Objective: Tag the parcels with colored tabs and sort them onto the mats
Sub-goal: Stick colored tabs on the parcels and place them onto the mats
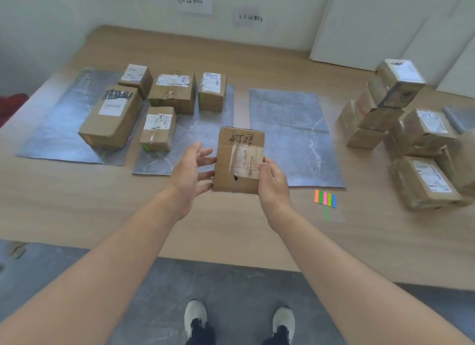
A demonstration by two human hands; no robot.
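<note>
Above table edge: right hand [273,184] clamps parcel [239,160]; left hand [191,173] splayed, fingertips only touching. One-sided grip; parcel may slip, tilt.

Both forearms are bare from the lower frame corners up to the wrists; no sleeve, watch or band shows on either. The left hand [189,173] and right hand [272,182] wear no gloves or rings that can be made out. At 6 o'clock, two shoes show: the left shoe [195,315] and right shoe [283,319], both pale grey-white with rounded toes and dark openings. Dark trouser legs [199,338] meet them at the bottom edge.
</note>
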